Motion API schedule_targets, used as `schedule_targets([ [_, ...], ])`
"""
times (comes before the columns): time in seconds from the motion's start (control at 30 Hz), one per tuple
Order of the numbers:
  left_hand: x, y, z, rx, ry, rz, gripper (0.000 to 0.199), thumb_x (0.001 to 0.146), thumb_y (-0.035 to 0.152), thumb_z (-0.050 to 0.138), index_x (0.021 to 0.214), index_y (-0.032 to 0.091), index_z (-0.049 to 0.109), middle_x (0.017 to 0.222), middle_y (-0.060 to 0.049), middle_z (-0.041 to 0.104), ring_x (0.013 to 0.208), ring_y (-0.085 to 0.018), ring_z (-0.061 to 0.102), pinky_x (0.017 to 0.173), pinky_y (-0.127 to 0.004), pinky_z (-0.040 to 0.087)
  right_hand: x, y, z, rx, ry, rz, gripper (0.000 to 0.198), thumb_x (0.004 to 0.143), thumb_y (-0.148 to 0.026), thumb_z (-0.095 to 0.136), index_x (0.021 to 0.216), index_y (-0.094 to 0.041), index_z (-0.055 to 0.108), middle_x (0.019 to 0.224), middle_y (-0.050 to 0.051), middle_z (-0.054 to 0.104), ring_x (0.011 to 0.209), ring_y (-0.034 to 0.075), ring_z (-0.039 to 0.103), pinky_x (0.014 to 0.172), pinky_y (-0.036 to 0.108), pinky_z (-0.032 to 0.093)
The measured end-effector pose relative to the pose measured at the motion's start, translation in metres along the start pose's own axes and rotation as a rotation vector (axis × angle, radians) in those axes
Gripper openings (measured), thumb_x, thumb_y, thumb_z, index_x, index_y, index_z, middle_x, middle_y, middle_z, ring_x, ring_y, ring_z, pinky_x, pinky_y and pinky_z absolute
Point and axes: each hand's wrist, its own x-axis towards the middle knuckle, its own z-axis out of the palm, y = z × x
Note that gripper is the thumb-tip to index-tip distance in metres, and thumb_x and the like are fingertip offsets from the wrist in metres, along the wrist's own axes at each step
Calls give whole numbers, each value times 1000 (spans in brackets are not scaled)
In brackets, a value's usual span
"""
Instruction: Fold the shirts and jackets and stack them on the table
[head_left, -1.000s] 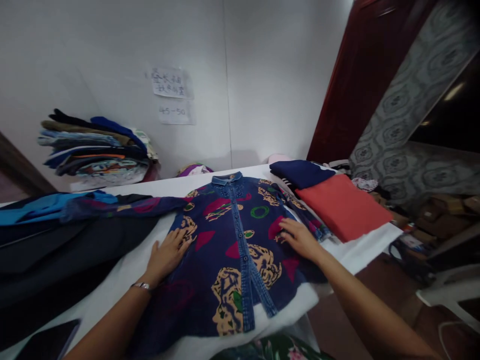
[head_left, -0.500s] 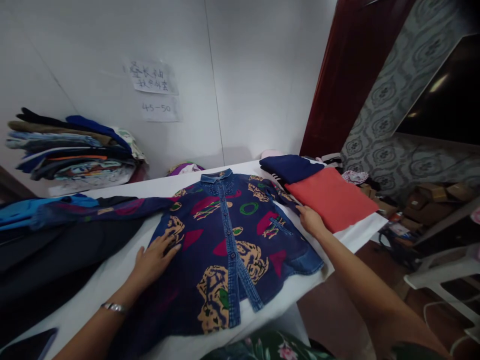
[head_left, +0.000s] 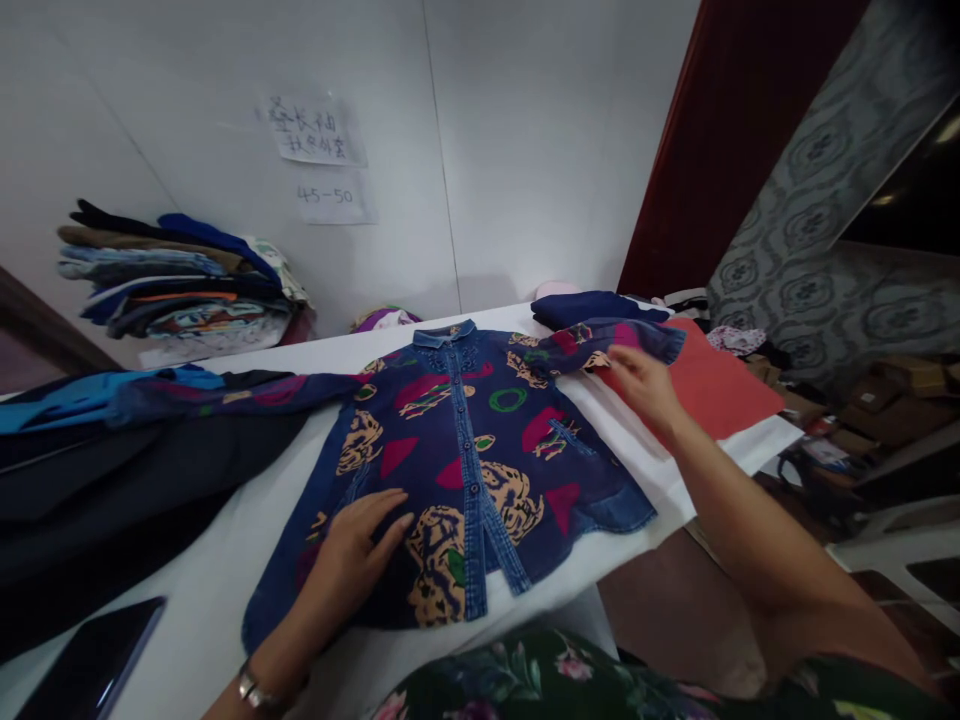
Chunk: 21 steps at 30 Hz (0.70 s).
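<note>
A dark blue patterned button-up shirt (head_left: 517, 400) with a denim collar and placket lies front up, both sleeves stretched out sideways. On its lower left part rests my left hand (head_left: 360, 550), open, fingers spread over the cloth. My right hand (head_left: 645, 390) is at the lower edge of the right-side sleeve (head_left: 600, 340), its slightly blurred fingers apart and reaching over the fabric. That sleeve lies across a folded navy garment (head_left: 585, 308) and a folded coral-red garment (head_left: 720, 390). The other sleeve (head_left: 247, 393) overlaps dark and blue clothes at left.
A tall stack of folded clothes (head_left: 187, 280) stands at the back left by the wall. Black garments (head_left: 150, 470) cover the left side of the white table (head_left: 570, 610). A phone (head_left: 94, 660) lies at front left. White plastic stool (head_left: 885, 550) and boxes are at right.
The right-side sleeve, earlier hanging down along the shirt, is now stretched outward over the coral-red garment. My right hand moved up with it; my left hand slid lower on the shirt.
</note>
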Motion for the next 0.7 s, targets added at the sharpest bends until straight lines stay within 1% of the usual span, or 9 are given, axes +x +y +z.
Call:
schedule_targets([
  [0.07, -17, 26, 3, -38, -12, 177, 34, 88, 48, 55, 111, 27, 70, 116, -6, 71, 108, -23, 63, 98, -40, 47, -51, -11, 27, 208, -290, -13, 32, 91, -35, 56, 114, -17, 69, 105, 9, 73, 97, 26, 67, 87, 41, 53],
  [0.13, -31, 49, 10, -33, -85, 331, 33, 85, 45, 62, 113, 28, 68, 116, -6, 70, 106, -24, 63, 95, -41, 46, -100, -26, 50, 286, -506, -118, 27, 93, -35, 54, 110, -22, 70, 104, 7, 74, 95, 22, 68, 86, 39, 54],
  [0.2, -38, 64, 16, -2, -157, 378, 41, 80, 44, 70, 116, 27, 66, 117, -7, 69, 107, -24, 62, 93, -42, 46, -139, -42, 64, 279, -655, -255, 28, 94, -34, 54, 116, -24, 68, 111, 7, 72, 103, 21, 66, 92, 40, 52],
  [0.23, -39, 68, 19, 16, -183, 366, 44, 77, 43, 73, 117, 26, 65, 117, -7, 69, 107, -25, 61, 92, -42, 46, -153, -49, 67, 246, -718, -319, 31, 93, -36, 57, 119, -24, 67, 118, 9, 69, 113, 23, 62, 98, 43, 48],
  [0.33, -36, 68, 24, 40, -210, 320, 41, 76, 38, 75, 113, 23, 66, 115, -7, 69, 105, -24, 61, 88, -40, 47, -174, -64, 72, 81, -879, -394, 53, 82, -47, 71, 129, -25, 61, 141, 12, 55, 136, 31, 41, 111, 55, 33],
  [0.4, -34, 63, 26, 36, -188, 335, 31, 80, 33, 72, 109, 23, 66, 112, -6, 69, 102, -23, 61, 85, -38, 46, -177, -68, 72, -13, -936, -384, 63, 78, -51, 74, 134, -26, 57, 148, 11, 47, 141, 33, 34, 113, 59, 26],
  [0.53, -34, 61, 31, 28, -126, 362, 11, 89, 23, 60, 96, 20, 67, 100, -5, 69, 93, -19, 62, 78, -35, 44, -182, -65, 72, -63, -933, -432, 65, 80, -48, 73, 138, -26, 53, 152, 11, 42, 144, 31, 30, 117, 60, 17],
  [0.63, -42, 66, 27, -9, -113, 371, 14, 89, 32, 60, 92, 20, 67, 97, -5, 69, 92, -19, 61, 81, -36, 43, -190, -60, 71, -47, -882, -500, 64, 82, -49, 70, 138, -24, 52, 152, 12, 41, 145, 30, 29, 118, 59, 14],
  [0.7, -48, 69, 22, -37, -141, 397, 26, 84, 43, 66, 98, 22, 67, 102, -5, 69, 97, -21, 60, 88, -39, 42, -195, -56, 72, -36, -825, -543, 54, 88, -45, 65, 136, -22, 55, 150, 13, 44, 144, 29, 31, 118, 59, 17],
])
